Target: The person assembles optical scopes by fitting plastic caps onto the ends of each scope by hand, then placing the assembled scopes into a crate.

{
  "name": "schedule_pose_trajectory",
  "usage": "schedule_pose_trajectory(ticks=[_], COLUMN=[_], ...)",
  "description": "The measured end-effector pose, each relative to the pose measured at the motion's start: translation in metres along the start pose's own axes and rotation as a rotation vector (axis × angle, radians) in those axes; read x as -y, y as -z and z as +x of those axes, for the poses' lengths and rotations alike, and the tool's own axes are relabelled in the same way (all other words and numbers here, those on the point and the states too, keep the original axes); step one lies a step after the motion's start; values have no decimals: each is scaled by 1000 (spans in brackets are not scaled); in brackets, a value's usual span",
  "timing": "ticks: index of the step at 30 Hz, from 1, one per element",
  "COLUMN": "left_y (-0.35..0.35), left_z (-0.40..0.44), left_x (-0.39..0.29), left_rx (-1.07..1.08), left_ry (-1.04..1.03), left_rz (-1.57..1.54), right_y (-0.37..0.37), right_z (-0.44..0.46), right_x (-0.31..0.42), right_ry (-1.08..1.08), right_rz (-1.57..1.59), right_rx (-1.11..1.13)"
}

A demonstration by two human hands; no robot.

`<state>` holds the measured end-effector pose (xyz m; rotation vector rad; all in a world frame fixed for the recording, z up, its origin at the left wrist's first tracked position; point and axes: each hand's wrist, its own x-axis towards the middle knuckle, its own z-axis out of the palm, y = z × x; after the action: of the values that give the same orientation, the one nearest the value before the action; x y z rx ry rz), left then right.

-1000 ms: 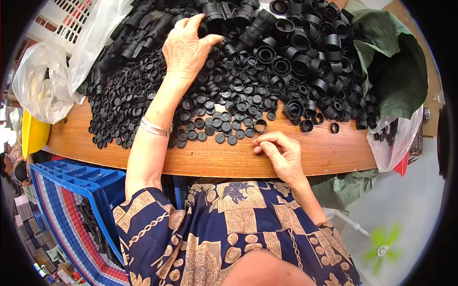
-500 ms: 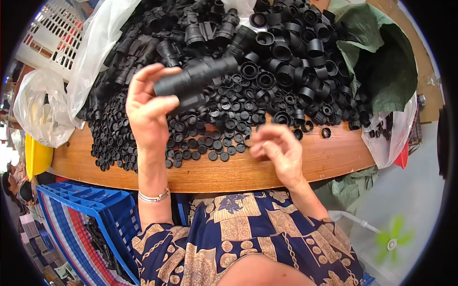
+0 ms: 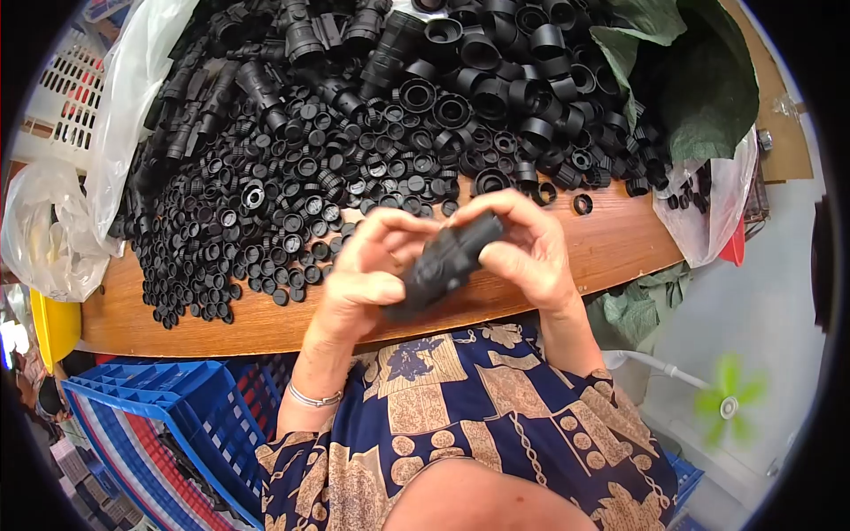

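Note:
A black scope body (image 3: 436, 270), slightly blurred, is held tilted above the table's front edge. My left hand (image 3: 352, 281) is closed around its lower-left end, thumb on top. The upper-right end sits between the thumb and fingers of my right hand (image 3: 537, 255). Just beyond my hands lie many small round black caps (image 3: 257, 212) in a loose pile. Larger black rings (image 3: 522, 88) are heaped behind and to the right. More scope bodies (image 3: 266, 88) are piled at the back left.
The wooden table (image 3: 195, 332) has a curved-looking front edge near my lap. A blue crate (image 3: 168, 385) stands below it at left. Clear plastic bags (image 3: 53, 230) and a yellow bin (image 3: 55, 323) are at left. Green sacking (image 3: 713, 106) lies at right, with a small green fan (image 3: 728, 407) below.
My left hand has brought the scope body down and right, toward my lap. My right hand has moved up to grip its other end. The camera view has shifted slightly.

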<state>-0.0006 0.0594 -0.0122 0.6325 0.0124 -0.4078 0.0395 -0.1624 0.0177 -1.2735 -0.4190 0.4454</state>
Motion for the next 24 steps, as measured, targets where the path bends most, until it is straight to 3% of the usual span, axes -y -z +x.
schedule_pose_trajectory(ticks=[2,4,9,15,19,22,24], left_y=[1,6,-2,-12,-4,-3,-3], left_z=[-7,-10,-18,-17,-16,-16,-17], left_x=[17,29,34,34,34,33,30], left_rx=[69,182,10,-1,-79,-108,-116], left_ry=[202,291,319,352,286,182,148], left_rz=[-129,-194,-136,92,36,-93,-114], right_y=[-9,-8,-8,-2,7,8,5], right_z=[-6,-18,-42,-60,-57,-43,-31], right_x=[-1,0,-20,-26,-38,-30,-34], right_ry=[23,-149,-112,-220,-115,43,154], right_rz=[4,28,49,13,-356,-822,-925], right_rx=[60,76,-84,-184,-371,-340,-338])
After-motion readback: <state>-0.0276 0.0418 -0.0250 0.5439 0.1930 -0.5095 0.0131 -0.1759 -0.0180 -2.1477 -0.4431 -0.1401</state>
